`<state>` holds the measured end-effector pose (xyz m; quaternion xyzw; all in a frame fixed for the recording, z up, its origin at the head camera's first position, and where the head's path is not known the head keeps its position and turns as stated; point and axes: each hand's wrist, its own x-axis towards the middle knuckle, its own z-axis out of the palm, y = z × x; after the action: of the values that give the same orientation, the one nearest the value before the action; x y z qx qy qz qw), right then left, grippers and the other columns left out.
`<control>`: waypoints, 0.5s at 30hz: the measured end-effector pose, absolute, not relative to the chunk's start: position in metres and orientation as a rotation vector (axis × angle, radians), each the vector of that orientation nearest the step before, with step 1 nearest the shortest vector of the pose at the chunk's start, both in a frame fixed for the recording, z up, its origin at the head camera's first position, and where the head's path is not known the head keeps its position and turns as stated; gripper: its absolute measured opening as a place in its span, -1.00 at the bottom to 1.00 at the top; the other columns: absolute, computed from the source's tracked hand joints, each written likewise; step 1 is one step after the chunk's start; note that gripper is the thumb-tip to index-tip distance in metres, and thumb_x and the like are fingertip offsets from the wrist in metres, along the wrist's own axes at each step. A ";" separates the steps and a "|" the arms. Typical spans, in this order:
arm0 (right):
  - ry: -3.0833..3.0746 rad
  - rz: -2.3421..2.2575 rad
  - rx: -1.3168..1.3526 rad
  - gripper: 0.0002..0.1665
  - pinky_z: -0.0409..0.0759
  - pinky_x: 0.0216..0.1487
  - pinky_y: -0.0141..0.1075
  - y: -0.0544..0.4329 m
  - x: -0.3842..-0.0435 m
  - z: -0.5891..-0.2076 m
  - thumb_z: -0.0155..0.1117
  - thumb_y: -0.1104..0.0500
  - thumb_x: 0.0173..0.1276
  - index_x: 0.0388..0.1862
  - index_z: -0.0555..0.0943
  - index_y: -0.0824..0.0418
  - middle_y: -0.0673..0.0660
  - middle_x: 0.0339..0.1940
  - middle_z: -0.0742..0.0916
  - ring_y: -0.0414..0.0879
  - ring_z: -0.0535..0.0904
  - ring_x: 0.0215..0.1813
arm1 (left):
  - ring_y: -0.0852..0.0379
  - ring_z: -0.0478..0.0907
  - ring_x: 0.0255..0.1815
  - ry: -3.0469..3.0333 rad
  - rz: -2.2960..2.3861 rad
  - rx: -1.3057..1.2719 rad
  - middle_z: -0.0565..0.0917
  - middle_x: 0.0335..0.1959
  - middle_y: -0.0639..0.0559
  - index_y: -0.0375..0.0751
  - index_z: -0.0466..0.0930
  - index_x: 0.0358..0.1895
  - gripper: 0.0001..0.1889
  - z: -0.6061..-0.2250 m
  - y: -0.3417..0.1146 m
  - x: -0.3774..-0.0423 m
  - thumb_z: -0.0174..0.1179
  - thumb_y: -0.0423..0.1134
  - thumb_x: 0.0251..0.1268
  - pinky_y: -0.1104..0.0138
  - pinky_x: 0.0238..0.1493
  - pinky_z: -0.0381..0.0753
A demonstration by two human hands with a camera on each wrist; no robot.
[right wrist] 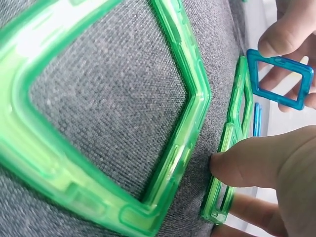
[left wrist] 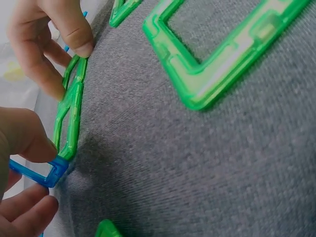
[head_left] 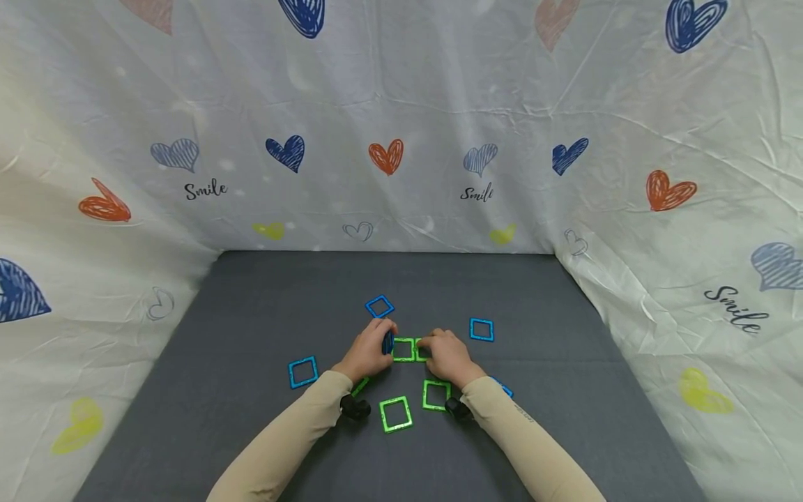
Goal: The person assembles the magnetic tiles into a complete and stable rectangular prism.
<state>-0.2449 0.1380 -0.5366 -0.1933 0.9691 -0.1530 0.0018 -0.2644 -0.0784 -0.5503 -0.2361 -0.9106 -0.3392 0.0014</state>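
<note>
Two green square magnetic tiles lie flat, edge to edge, between the hands. My left hand (head_left: 370, 347) pinches a blue square magnetic tile (right wrist: 280, 60), thumb on one side and fingers on the other. This blue tile stands upright, its lower edge right at the outer edge of the left green tile (right wrist: 234, 101). On the other end, my right hand (head_left: 448, 355) grips the right green tile (right wrist: 212, 200) with the thumb at its near edge and fingers at its far side. In the head view the right hand covers much of that tile.
Nearer the person lie more green tiles: one in the middle (head_left: 396, 399), one by the right wrist (head_left: 436, 382) and one partly behind the left wrist (head_left: 360, 385). Blue tiles lie at the back (head_left: 373, 300), right (head_left: 482, 320), left (head_left: 291, 376) and behind the right forearm (head_left: 504, 388).
</note>
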 end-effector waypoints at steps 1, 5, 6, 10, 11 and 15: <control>3.041 -0.479 -0.608 -0.53 0.65 -0.07 0.00 0.138 -0.245 -0.537 0.31 0.42 0.15 0.04 0.77 0.11 0.22 0.02 0.72 0.15 0.58 -0.08 | -0.02 0.54 -0.07 -2.855 -1.064 -0.746 0.53 0.11 -0.13 -0.09 0.49 0.09 -0.51 -0.551 -0.078 -0.264 0.38 -0.47 0.06 0.11 -0.06 0.64; 3.043 -0.477 -0.615 -0.53 0.65 -0.05 0.01 0.138 -0.244 -0.537 0.30 0.42 0.15 0.03 0.77 0.11 0.23 0.01 0.72 0.16 0.59 -0.08 | -0.01 0.53 -0.09 -2.845 -1.065 -0.756 0.53 0.11 -0.13 -0.14 0.50 0.09 -0.51 -0.554 -0.078 -0.264 0.38 -0.48 0.06 0.12 -0.10 0.61; 3.044 -0.478 -0.616 -0.53 0.65 -0.05 0.01 0.138 -0.244 -0.537 0.30 0.42 0.15 0.03 0.77 0.12 0.23 0.01 0.72 0.16 0.59 -0.09 | 0.00 0.52 -0.09 -2.841 -1.071 -0.757 0.53 0.11 -0.14 -0.14 0.49 0.09 -0.51 -0.554 -0.078 -0.264 0.38 -0.48 0.06 0.13 -0.10 0.60; 3.043 -0.474 -0.608 -0.54 0.64 -0.04 0.00 0.137 -0.245 -0.537 0.30 0.42 0.16 0.03 0.77 0.12 0.23 0.01 0.72 0.15 0.58 -0.08 | 0.03 0.49 -0.07 -2.839 -1.111 -0.746 0.51 0.10 -0.14 -0.15 0.49 0.08 -0.52 -0.554 -0.076 -0.263 0.35 -0.53 0.07 0.16 -0.07 0.64; 3.044 -0.474 -0.608 -0.55 0.64 -0.04 0.00 0.137 -0.245 -0.538 0.30 0.42 0.16 0.03 0.77 0.12 0.22 0.01 0.72 0.15 0.58 -0.09 | 0.03 0.49 -0.06 -2.836 -1.129 -0.743 0.51 0.10 -0.13 -0.15 0.49 0.07 -0.52 -0.554 -0.075 -0.262 0.33 -0.55 0.07 0.17 -0.06 0.65; 3.048 -0.487 -0.614 -0.54 0.64 -0.05 0.00 0.137 -0.245 -0.538 0.30 0.42 0.14 0.02 0.78 0.13 0.23 0.00 0.72 0.15 0.58 -0.11 | 0.02 0.49 -0.02 -2.827 -1.206 -0.705 0.50 0.07 -0.11 -0.18 0.49 0.05 -0.52 -0.554 -0.074 -0.260 0.29 -0.60 0.03 0.18 0.01 0.71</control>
<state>-0.2451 0.1374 -0.5379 -0.1950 0.9685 -0.1547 -0.0028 -0.2596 -0.0740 -0.5543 -0.2235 -0.8965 -0.3825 -0.0059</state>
